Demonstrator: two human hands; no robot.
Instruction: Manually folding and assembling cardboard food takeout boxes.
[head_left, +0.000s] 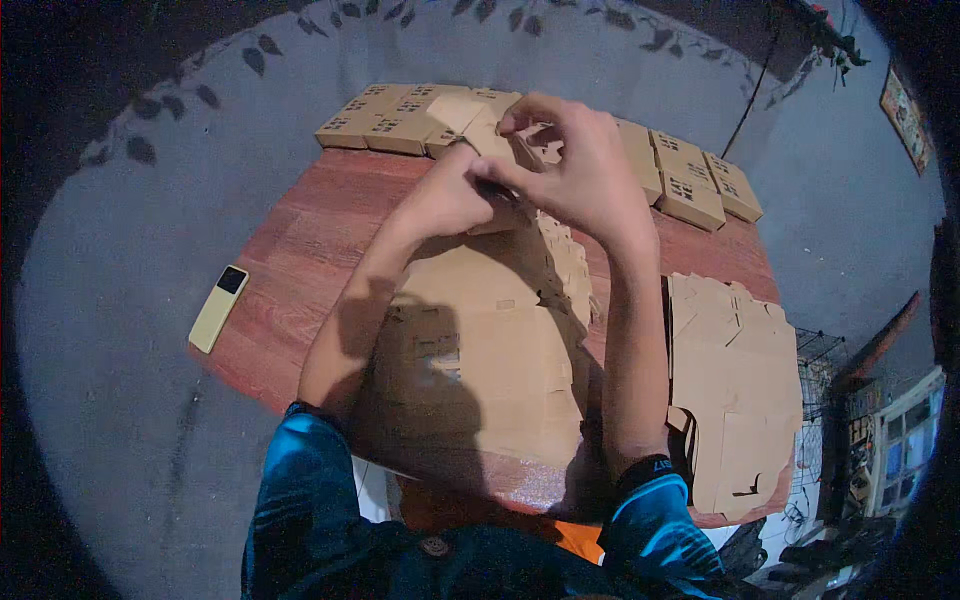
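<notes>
A partly folded brown cardboard box point(487, 132) is raised between my two hands over the far half of the table. My left hand point(460, 195) is closed on its near left side, fingers mostly hidden. My right hand point(575, 165) curls over the right side, thumb and fingers pinching a flap. One light flap sticks up to the left of the grip. Below my hands lies a stack of flat cardboard box blanks point(490, 350), shadowed by my arms, with dark print on the top one.
Folded cardboard boxes point(400, 120) line the table's far edge, with more boxes point(690, 190) at the far right. Another pile of flat blanks point(735, 390) lies at the right. A pale yellow phone point(218, 310) rests on the left edge of the reddish wooden table point(300, 240).
</notes>
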